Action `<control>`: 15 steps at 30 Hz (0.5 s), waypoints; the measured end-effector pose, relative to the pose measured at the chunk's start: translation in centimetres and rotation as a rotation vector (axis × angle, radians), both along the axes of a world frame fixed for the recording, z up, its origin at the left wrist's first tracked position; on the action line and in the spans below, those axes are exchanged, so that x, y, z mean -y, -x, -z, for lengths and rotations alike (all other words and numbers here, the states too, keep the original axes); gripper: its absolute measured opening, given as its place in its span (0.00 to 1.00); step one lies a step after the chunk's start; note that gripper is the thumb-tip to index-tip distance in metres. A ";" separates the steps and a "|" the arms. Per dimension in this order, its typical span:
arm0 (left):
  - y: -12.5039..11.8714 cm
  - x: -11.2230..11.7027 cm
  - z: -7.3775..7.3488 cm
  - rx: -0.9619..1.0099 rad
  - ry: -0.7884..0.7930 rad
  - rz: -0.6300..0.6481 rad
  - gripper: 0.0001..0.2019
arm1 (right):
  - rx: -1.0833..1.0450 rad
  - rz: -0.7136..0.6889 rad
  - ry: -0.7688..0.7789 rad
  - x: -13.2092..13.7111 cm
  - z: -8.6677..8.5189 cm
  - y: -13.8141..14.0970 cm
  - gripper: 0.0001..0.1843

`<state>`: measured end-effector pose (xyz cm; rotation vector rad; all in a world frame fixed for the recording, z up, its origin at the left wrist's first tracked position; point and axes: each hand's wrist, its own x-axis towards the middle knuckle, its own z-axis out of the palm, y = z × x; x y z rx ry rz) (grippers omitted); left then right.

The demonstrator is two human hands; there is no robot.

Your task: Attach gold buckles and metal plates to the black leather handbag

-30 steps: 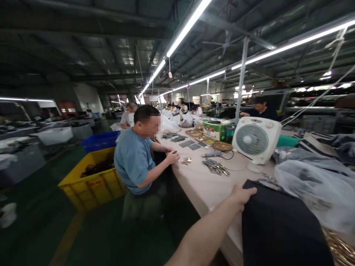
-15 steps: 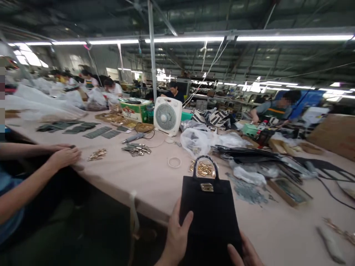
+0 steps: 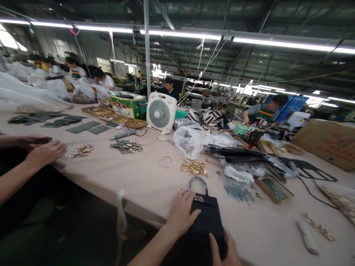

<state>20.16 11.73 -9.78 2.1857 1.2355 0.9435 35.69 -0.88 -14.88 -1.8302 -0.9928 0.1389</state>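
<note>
A small black handbag (image 3: 207, 221) with a gold clasp and a curved top handle lies flat on the pale table (image 3: 144, 177) at the near edge. My left hand (image 3: 181, 211) rests on its upper left part, fingers spread over the flap beside the clasp. My right hand (image 3: 223, 251) holds the bag's lower right corner, thumb on top. A heap of gold metal fittings (image 3: 193, 167) lies just beyond the handle.
A co-worker's hands (image 3: 41, 149) rest on the table at the left. Farther back stand a white fan (image 3: 161, 112), plastic bags (image 3: 189, 141), a tape ring (image 3: 166, 160), metal clips (image 3: 126, 146), dark leather pieces (image 3: 83, 127) and a cardboard box (image 3: 330, 142).
The view swung from the left aisle to the table. The bag, held upright half a second ago, now lies flat on the table with my left hand on top of it.
</note>
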 end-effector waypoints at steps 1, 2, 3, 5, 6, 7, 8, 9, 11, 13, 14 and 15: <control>-0.3 -0.6 0.0 -0.025 0.010 -0.002 0.25 | 0.093 -0.027 -0.036 -0.2 0.4 -0.3 0.33; -0.5 -1.0 0.0 -0.042 0.015 -0.016 0.22 | 0.182 -0.054 -0.073 -0.3 0.8 -0.7 0.31; -0.7 -1.4 0.1 -0.051 0.017 -0.034 0.19 | 0.261 -0.069 -0.102 -0.4 1.0 -1.1 0.30; -1.0 -1.9 0.2 -0.068 0.027 -0.069 0.17 | 0.369 -0.071 -0.131 -0.8 0.9 -2.1 0.26; -1.1 -2.0 0.3 -0.080 0.033 -0.082 0.15 | 0.391 -0.078 -0.135 -1.1 0.5 -2.6 0.26; -1.2 -2.1 0.3 -0.093 0.036 -0.093 0.14 | 0.381 -0.104 -0.133 -1.7 -0.2 -3.1 0.25; -1.2 -2.1 0.3 -0.106 0.036 -0.100 0.13 | 0.340 -0.146 -0.125 -2.5 -1.0 -3.6 0.25; -1.3 -2.1 0.3 -0.116 0.034 -0.106 0.12 | 0.273 -0.200 -0.109 -3.6 -1.9 -4.1 0.25; -1.4 -2.0 0.2 -0.124 0.028 -0.116 0.14 | 0.107 -0.295 -0.060 -6.5 -3.6 -4.9 0.24; -1.4 -2.0 0.1 -0.127 0.032 -0.127 0.19 | -0.022 -0.343 -0.031 -10.2 -4.6 -5.6 0.25; -1.3 -2.0 0.0 -0.130 0.039 -0.131 0.22 | -0.062 -0.354 -0.031 -12.2 -4.8 -5.8 0.26; -1.3 -2.0 -0.1 -0.135 0.047 -0.135 0.24 | -0.093 -0.357 -0.035 -14.1 -4.8 -6.0 0.27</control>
